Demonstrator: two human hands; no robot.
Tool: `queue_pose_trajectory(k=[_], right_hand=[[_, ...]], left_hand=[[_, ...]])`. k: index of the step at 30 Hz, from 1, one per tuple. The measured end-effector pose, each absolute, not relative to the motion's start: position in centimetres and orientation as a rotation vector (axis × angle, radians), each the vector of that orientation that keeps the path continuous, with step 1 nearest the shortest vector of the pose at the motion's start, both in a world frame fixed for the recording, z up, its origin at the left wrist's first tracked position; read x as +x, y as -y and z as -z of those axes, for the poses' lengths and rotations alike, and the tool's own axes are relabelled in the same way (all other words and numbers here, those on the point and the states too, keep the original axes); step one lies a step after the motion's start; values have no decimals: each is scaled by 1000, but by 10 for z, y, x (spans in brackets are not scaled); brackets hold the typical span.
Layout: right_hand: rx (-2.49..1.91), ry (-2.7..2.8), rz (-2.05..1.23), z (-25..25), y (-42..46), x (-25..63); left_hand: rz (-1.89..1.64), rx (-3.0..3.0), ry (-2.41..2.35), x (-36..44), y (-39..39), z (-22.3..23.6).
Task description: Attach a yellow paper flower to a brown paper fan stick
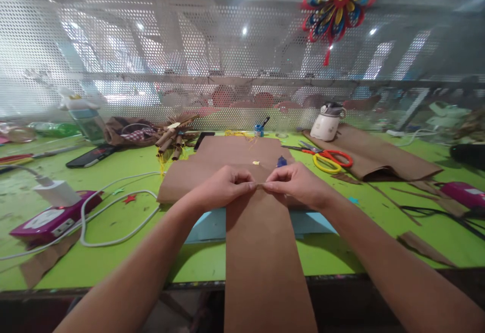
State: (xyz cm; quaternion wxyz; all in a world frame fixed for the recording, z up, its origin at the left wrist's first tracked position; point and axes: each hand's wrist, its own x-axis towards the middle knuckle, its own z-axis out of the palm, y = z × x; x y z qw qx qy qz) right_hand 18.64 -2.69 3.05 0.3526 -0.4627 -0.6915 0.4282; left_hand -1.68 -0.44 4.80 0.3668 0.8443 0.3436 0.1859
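A long strip of brown paper (pixel 265 252) runs from the middle of the table down past its front edge. My left hand (pixel 229 184) pinches the strip's far end between thumb and fingers. Close beside it, my right hand (pixel 291 181) pinches the same end, with a small gap between the two thumbs. Beneath and behind lies a larger sheet of brown paper (pixel 189 174), and under that a light blue sheet (pixel 204 227) shows on both sides of the strip. Just past my right fingers sits a small dark blue object (pixel 281 161), its kind unclear.
On the right lie yellow and red scissors (pixel 329 161), a white flask (pixel 326 122) and folded brown paper (pixel 382 156). Rolled paper tubes (pixel 170 141) lie at the back left. A purple power strip (pixel 56 217), white cable (pixel 113 244) and phone (pixel 91 156) occupy the left.
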Motion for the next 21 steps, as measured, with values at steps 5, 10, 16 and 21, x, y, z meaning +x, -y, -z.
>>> queue_pose_trajectory(k=[5, 10, 16, 21], right_hand=[[-1162, 1786, -1096, -25, 26, 183], [-1159, 1769, -1087, -27, 28, 181], [-1090, 1654, -1239, -37, 24, 199], [-1146, 1743, -1204, -33, 23, 196]], left_hand=[[-427, 2115, -847, -16, 3, -45], [-483, 2111, -862, -15, 3, -43], [-499, 2118, -880, -15, 5, -49], [-506, 2094, -848, -15, 5, -49]])
